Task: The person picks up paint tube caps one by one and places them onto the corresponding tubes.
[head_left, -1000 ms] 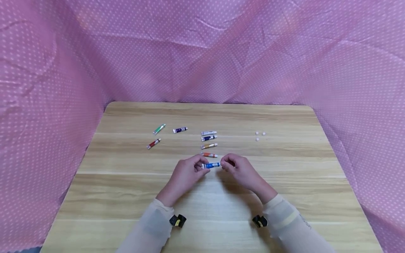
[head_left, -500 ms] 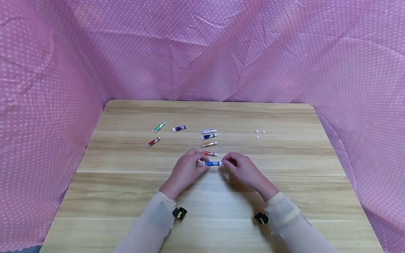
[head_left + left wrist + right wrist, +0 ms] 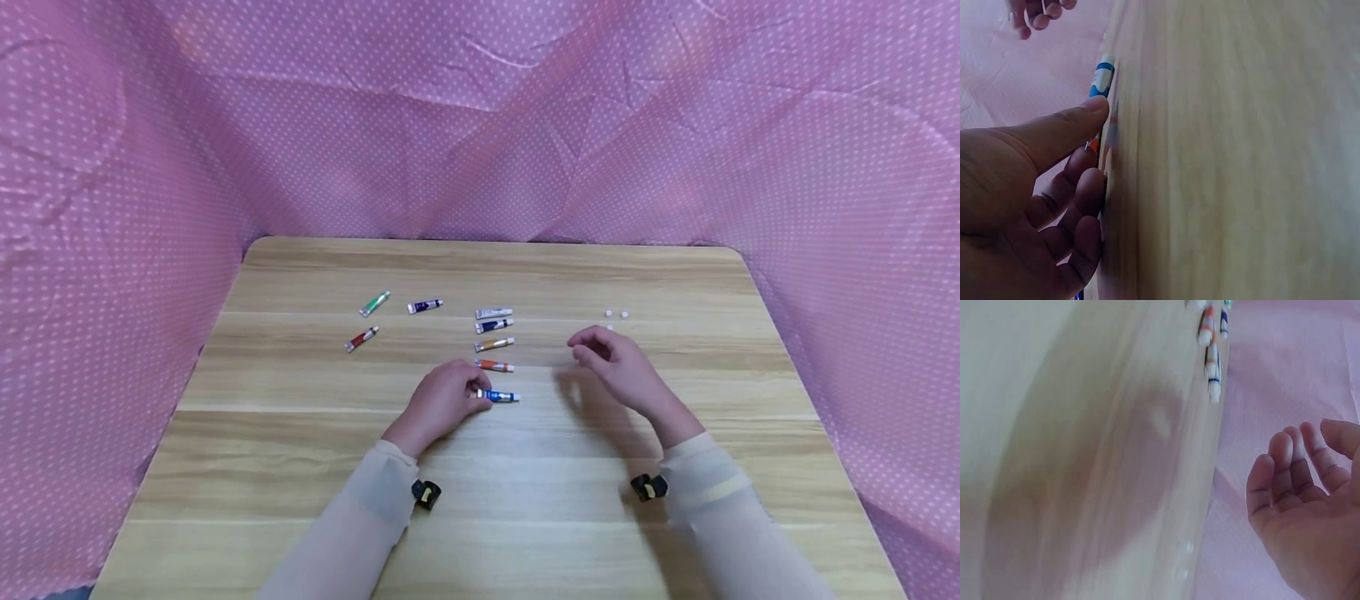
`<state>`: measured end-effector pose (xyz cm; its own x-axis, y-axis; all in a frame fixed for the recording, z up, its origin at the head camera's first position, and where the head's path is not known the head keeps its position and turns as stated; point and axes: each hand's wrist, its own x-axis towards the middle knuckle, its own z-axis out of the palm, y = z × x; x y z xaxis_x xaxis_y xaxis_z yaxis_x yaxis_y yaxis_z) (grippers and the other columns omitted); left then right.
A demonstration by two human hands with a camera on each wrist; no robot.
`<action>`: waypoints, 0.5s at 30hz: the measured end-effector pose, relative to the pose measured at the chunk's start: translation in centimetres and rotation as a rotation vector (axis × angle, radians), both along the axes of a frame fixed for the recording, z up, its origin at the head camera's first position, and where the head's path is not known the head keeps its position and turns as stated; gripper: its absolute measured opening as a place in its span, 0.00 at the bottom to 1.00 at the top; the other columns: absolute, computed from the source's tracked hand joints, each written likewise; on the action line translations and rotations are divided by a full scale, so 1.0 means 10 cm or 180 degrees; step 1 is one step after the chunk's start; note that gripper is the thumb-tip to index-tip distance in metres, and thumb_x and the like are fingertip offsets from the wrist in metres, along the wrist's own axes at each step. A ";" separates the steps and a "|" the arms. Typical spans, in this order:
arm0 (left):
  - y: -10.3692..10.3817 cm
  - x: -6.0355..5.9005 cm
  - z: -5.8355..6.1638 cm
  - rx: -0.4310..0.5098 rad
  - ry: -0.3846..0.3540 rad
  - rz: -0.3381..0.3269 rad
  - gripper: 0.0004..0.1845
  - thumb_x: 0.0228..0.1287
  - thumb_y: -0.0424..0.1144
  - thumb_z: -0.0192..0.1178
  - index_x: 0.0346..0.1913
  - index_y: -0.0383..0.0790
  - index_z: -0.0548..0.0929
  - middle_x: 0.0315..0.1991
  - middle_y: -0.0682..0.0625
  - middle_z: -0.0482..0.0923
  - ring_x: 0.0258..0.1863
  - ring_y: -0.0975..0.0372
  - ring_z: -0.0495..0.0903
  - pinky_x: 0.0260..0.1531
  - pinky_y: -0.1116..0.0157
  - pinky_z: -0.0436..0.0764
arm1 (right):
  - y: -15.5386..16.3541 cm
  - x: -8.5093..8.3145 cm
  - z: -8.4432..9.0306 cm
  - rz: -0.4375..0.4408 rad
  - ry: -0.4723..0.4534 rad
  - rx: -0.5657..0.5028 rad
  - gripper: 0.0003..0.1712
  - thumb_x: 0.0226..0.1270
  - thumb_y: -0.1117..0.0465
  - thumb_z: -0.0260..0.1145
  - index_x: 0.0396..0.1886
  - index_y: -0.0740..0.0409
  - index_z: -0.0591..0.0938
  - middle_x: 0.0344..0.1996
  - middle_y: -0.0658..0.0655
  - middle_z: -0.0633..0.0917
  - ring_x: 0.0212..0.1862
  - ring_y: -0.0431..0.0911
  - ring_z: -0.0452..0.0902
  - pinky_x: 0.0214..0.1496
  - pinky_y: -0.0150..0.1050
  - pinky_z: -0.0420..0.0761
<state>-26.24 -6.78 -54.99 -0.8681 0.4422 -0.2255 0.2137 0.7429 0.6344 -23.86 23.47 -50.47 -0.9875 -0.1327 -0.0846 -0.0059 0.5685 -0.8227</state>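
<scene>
My left hand (image 3: 444, 398) pinches the tail end of a blue paint tube (image 3: 504, 397) between thumb and index finger, close over the table below an orange paint tube (image 3: 495, 366). In the left wrist view the tube's white cap (image 3: 1108, 58) points away from the thumb. My right hand (image 3: 624, 372) is raised to the right of the tubes, fingers loosely bent; nothing shows between them in the right wrist view. Just beyond it lie small white caps (image 3: 624, 314), one partly hidden by the hand.
Above the orange tube an ochre tube (image 3: 494, 344), a dark blue tube (image 3: 494, 326) and a white tube (image 3: 493, 313) form a column. Further left lie purple (image 3: 425, 307), green and red tubes (image 3: 362, 339). A pink dotted cloth (image 3: 480, 150) surrounds the wooden table (image 3: 300, 467).
My right hand has left the blue tube's capped end and moved right and away from me, toward the white caps. My left hand still holds the tube, now slightly nearer to me.
</scene>
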 end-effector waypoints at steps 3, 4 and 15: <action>0.00 -0.03 -0.02 -0.0035 -0.0036 0.0005 0.07 0.68 0.45 0.77 0.45 0.54 0.91 0.42 0.57 0.84 0.41 0.62 0.79 0.49 0.59 0.80 | 0.09 -0.04 0.01 -0.0141 -0.0001 -0.0128 0.17 0.86 0.57 0.62 0.61 0.66 0.82 0.52 0.71 0.86 0.50 0.55 0.85 0.49 0.37 0.86; 0.00 -0.04 -0.02 -0.0033 -0.0060 0.0019 0.07 0.67 0.44 0.77 0.45 0.54 0.91 0.42 0.57 0.84 0.41 0.61 0.79 0.50 0.59 0.80 | 0.13 -0.05 0.01 -0.0187 0.0002 -0.0156 0.17 0.86 0.57 0.62 0.61 0.65 0.82 0.52 0.71 0.86 0.49 0.53 0.84 0.49 0.38 0.86; 0.00 -0.12 -0.03 0.0001 -0.0142 0.0043 0.10 0.65 0.44 0.79 0.46 0.53 0.90 0.42 0.56 0.83 0.43 0.60 0.78 0.52 0.59 0.79 | 0.56 -0.22 -0.14 -0.0445 0.0105 -0.0422 0.19 0.83 0.59 0.66 0.62 0.68 0.81 0.41 0.43 0.83 0.43 0.36 0.80 0.46 0.29 0.83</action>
<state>-27.41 -6.81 -55.25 -0.8631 0.4307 -0.2639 0.1752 0.7453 0.6432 -26.06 29.10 -51.89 -0.9991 -0.0019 -0.0428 0.0373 0.4524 -0.8910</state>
